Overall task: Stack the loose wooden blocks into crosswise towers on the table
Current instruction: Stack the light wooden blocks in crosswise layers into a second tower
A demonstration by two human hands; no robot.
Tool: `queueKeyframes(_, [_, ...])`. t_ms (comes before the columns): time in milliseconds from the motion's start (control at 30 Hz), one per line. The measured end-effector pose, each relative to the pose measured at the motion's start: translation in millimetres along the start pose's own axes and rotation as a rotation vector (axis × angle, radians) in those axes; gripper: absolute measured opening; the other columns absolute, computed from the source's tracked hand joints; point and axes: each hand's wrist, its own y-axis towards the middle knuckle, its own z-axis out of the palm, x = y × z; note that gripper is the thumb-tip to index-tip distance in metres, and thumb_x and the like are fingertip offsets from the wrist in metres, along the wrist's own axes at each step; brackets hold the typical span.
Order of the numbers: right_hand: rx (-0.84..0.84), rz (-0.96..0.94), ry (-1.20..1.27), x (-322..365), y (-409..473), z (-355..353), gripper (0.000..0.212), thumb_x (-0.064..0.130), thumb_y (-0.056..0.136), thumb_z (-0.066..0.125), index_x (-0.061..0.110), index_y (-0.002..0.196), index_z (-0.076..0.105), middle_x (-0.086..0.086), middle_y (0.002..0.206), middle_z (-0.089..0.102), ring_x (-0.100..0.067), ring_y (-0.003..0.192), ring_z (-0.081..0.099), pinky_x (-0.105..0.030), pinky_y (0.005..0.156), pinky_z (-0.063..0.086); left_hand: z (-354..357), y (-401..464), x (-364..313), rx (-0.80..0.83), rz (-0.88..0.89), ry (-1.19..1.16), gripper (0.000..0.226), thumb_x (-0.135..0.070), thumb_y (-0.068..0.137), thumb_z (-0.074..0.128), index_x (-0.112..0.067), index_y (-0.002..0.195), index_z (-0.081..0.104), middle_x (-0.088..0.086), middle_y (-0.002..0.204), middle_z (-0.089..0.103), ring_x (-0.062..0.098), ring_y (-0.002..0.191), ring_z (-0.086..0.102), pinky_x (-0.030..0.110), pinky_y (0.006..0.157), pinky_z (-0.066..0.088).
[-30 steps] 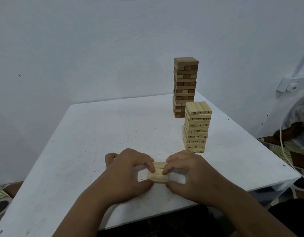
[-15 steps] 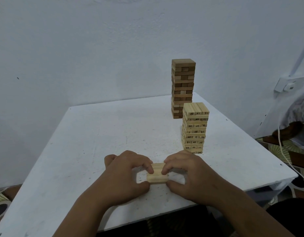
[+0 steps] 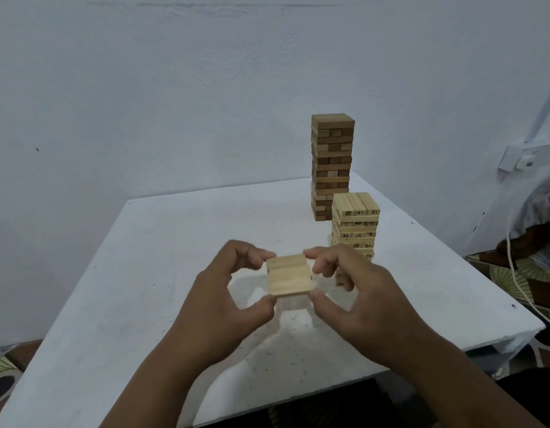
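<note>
Both hands sit centre frame w/ a small flat set of pale blocks (image 3: 289, 275) held up between them, clear of the white table (image 3: 150, 273); its shadow falls on the tabletop just below. Looks like three blocks side by side, pressed together as one layer. Left hand (image 3: 224, 298) has fingers curled onto the far left edge and thumb at the near left corner; right hand (image 3: 357, 291) mirrors it on the right edge. So neither is spread wide: both pinch the set from its ends.

Right of centre stand two towers. The pale numbered tower (image 3: 355, 230) is the nearer one, its base partly hidden behind the right hand's fingers. The darker brown tower (image 3: 331, 165) is taller and sits behind it, near the far edge by the wall.

My read: the step in hand is carrying a ready layer to a tower, prob. the pale one since the wood matches. Next move calls for keeping the squeeze even so the middle block doesn't drop, turning the set crosswise to the top layer, then lowering it square w/o nudging the stack.
</note>
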Motion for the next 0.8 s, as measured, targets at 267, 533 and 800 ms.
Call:
queueKeyframes(267, [-0.194, -0.032, 0.091, 24.3, 25.1, -33.2, 0.03, 0.024, 0.084, 0.068, 0.043, 0.098, 0.048, 0.029, 0.119, 0.059, -0.008, 0.101, 0.057, -0.02, 0.074, 0.052, 0.1, 32.0, -41.2, -0.106, 0.062, -0.153, 0.048, -0.02, 0.075, 0.074, -0.029, 0.107, 0.039, -0.023, 0.117, 0.068, 0.001, 0.117, 0.058, 0.031, 0.091, 0.039])
queueKeyframes(533, [-0.247, 0.045, 0.086, -2.1, 50.3, -67.1, 0.034, 0.018, 0.09, 0.065, 0.04, 0.107, 0.046, 0.027, 0.122, 0.059, -0.002, 0.115, 0.052, -0.011, 0.081, 0.042, 29.6, 82.3, -61.6, -0.087, 0.062, -0.172, 0.049, -0.014, 0.081, 0.074, -0.033, 0.109, 0.038, -0.025, 0.114, 0.068, -0.002, 0.116, 0.055, 0.027, 0.096, 0.039])
queueKeyframes(800, [-0.223, 0.203, 0.077, -31.6, 57.4, -78.1, 0.039, 0.025, 0.092, 0.064, 0.049, 0.108, 0.038, 0.033, 0.12, 0.061, -0.011, 0.121, 0.047, -0.043, 0.096, 0.042, 62.4, 110.8, -58.9, -0.041, -0.037, -0.212, 0.053, -0.016, 0.083, 0.075, -0.036, 0.116, 0.039, -0.023, 0.115, 0.067, -0.02, 0.087, 0.056, -0.004, 0.061, 0.038])
